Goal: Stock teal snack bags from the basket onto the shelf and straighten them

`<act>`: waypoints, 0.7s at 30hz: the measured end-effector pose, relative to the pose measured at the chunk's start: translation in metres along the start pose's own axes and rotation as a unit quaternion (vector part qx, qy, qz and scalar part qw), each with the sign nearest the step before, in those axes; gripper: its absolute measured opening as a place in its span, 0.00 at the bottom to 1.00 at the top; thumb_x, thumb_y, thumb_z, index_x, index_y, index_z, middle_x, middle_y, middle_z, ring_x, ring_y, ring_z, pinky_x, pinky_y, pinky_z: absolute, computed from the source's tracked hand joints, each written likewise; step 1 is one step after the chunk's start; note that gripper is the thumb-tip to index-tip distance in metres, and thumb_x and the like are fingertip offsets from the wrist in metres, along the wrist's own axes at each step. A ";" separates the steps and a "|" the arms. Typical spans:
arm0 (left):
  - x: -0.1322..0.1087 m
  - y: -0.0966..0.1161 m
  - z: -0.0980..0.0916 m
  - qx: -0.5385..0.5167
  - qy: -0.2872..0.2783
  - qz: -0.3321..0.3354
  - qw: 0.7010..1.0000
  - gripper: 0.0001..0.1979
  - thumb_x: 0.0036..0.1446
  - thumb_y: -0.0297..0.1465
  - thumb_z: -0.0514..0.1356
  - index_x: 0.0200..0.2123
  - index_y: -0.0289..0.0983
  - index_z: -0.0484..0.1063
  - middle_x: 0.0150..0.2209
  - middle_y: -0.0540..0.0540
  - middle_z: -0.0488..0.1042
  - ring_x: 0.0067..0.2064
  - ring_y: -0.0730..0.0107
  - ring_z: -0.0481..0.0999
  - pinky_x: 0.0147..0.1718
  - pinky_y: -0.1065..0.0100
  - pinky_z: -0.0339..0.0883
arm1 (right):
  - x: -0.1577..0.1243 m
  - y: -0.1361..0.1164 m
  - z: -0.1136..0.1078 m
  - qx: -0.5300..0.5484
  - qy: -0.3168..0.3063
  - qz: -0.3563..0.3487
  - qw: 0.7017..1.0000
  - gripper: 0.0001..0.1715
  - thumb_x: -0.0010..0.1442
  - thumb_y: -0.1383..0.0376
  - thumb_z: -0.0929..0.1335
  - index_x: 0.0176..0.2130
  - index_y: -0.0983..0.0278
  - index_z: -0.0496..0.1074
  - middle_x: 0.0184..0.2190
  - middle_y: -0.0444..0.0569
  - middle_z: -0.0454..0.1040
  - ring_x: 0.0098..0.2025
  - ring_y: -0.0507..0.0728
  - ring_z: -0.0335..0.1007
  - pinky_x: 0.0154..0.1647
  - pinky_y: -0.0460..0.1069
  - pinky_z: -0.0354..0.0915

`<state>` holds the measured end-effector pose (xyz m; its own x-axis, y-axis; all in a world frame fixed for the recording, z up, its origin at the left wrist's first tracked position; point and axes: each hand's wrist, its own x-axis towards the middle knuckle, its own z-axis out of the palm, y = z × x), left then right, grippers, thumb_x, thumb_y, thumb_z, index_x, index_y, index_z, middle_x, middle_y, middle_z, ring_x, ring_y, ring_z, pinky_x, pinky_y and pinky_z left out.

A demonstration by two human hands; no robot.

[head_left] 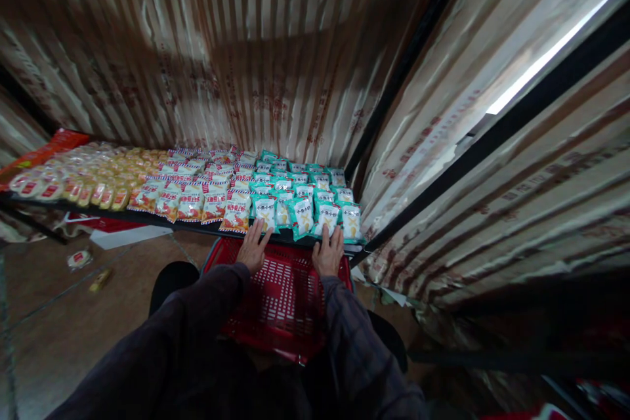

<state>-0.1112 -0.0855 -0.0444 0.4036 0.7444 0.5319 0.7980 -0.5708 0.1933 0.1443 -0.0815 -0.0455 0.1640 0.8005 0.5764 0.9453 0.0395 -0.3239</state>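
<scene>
A: Here, I am reaching both hands to the front edge of the shelf (147, 220). My left hand (253, 248) is resting flat, fingers together and extended, its tips touching a teal snack packet (266, 211) in the front row. My right hand (329, 252) is lying likewise, fingers loosely spread, against another teal packet (327, 216); neither hand is closed on anything.

B: And the landmark?

A: The red basket (283, 302), sitting just below the shelf edge, between my forearms. The teal packets are lying directly above its far rim; the red-and-white packets (201, 203) are lying up and left of it, the yellow packets (93, 184) farther left.

B: Which step, in your judgement?

A: I am squaring up the front row, I judge. The next move is calling for light, even pressure so no packet is tipping over the edge into the basket.
</scene>
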 end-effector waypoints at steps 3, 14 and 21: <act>0.000 0.000 0.001 0.005 0.012 0.008 1.000 0.41 0.47 0.16 0.51 0.67 0.33 0.49 0.70 0.36 0.29 0.70 0.48 0.29 0.63 0.43 0.46 | 0.000 0.002 0.002 -0.002 0.001 -0.005 1.000 0.38 0.60 0.68 0.60 0.67 0.61 0.49 0.71 0.56 0.36 0.69 0.70 0.37 0.61 0.66 0.53; 0.000 0.000 0.002 0.000 0.020 -0.003 1.000 0.43 0.48 0.16 0.51 0.68 0.37 0.45 0.70 0.38 0.27 0.70 0.47 0.31 0.63 0.42 0.47 | 0.002 0.005 0.010 0.011 0.026 0.002 1.000 0.32 0.66 0.59 0.57 0.66 0.64 0.53 0.68 0.61 0.44 0.68 0.69 0.40 0.61 0.66 0.54; 0.001 0.002 0.000 0.003 0.052 0.008 0.999 0.44 0.49 0.16 0.51 0.69 0.37 0.42 0.70 0.38 0.27 0.70 0.46 0.32 0.62 0.41 0.47 | 0.003 0.006 0.014 0.001 0.032 0.012 0.999 0.34 0.66 0.57 0.55 0.68 0.62 0.48 0.68 0.62 0.46 0.68 0.70 0.41 0.60 0.68 0.54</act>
<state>-0.1089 -0.0858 -0.0436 0.3678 0.6952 0.6177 0.7950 -0.5796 0.1790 0.1464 -0.0705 -0.0563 0.2035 0.7619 0.6149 0.9406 0.0221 -0.3387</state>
